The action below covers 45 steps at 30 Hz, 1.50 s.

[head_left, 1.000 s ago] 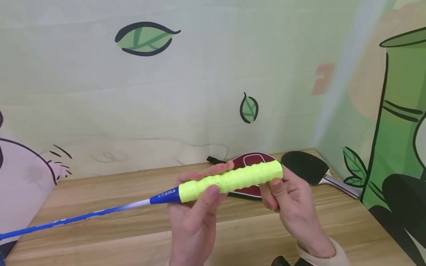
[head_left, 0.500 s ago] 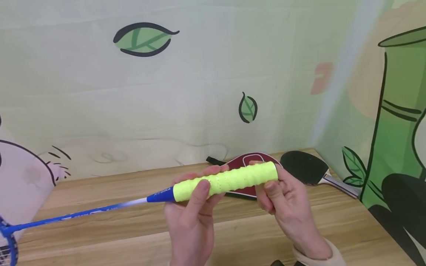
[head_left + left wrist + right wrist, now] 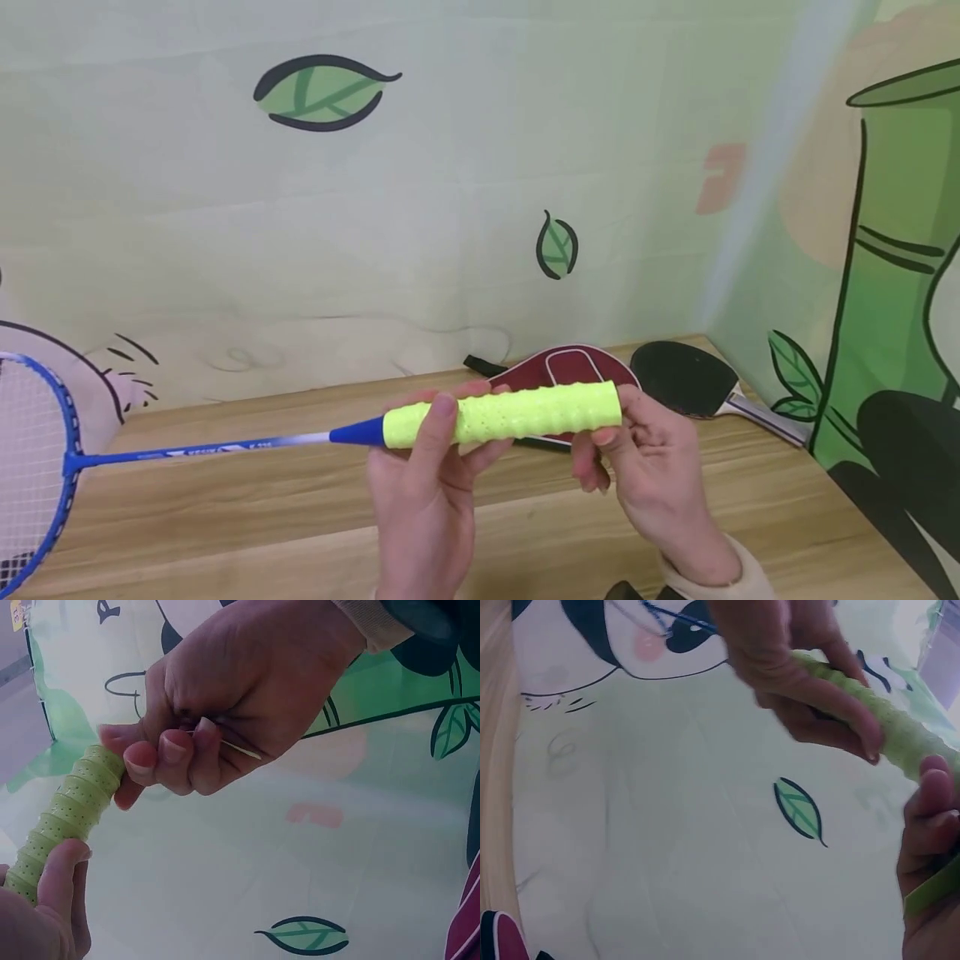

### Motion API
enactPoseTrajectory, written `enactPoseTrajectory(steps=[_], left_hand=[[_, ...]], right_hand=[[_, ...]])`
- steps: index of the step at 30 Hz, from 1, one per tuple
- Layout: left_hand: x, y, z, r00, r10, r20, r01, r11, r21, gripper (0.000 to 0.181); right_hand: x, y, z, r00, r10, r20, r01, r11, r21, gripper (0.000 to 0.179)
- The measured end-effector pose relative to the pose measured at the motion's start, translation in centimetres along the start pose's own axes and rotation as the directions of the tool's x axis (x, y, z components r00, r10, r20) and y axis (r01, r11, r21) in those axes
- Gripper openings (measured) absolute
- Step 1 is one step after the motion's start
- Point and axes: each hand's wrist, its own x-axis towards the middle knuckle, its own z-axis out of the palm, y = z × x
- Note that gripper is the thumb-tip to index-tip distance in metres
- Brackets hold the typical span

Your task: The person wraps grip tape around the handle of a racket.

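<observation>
A blue and white badminton racket with a ribbed, perforated yellow-green grip is held up above the table, its head cut off at the left edge. My left hand grips the handle near the blue cone, thumb laid over the front. At the butt end, my right hand pinches the handle between thumb and forefinger, its other fingers curled. A narrow green strip crosses the right palm in the right wrist view; its thin pale edge sticks out below those curled fingers in the left wrist view.
Behind the handle lies a dark red paddle case with a black strap, partly hidden. A black table tennis paddle rests beside it on the wooden table. A cloth backdrop with printed leaves stands along the back and right.
The racket has swung more level, and more of its head has come into view at the left. Both hands have shifted slightly left while keeping their hold on the handle.
</observation>
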Motion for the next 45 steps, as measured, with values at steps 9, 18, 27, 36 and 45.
enactPoseTrajectory(steps=[9,18,27,36,45], left_hand=[[0.1,1.3,0.2,0.993,-0.022,-0.116,0.033,0.995,0.097,0.008],[0.5,0.9,0.1,0.986,-0.13,-0.108,0.141,0.984,0.108,0.012],[0.4,0.1,-0.2,0.994,-0.094,0.048,0.096,0.994,-0.058,0.029],[0.4,-0.3,-0.6,0.999,-0.04,0.011,0.04,0.998,-0.044,0.019],[0.7,-0.3,-0.5,0.99,-0.092,-0.105,0.092,0.996,-0.004,0.011]], right_hand=[[-0.2,0.6,1.1,0.999,-0.042,-0.013,0.042,0.999,-0.005,0.024],[0.2,0.1,0.9,0.998,0.043,-0.052,-0.041,0.999,0.027,0.032],[0.4,-1.1,-0.3,0.98,0.194,-0.03,-0.196,0.979,-0.059,0.025],[0.6,-1.5,-0.4,0.965,0.258,0.044,-0.25,0.958,-0.139,0.034],[0.9,-1.7,-0.5,0.943,0.327,0.069,-0.319,0.942,-0.099,0.046]])
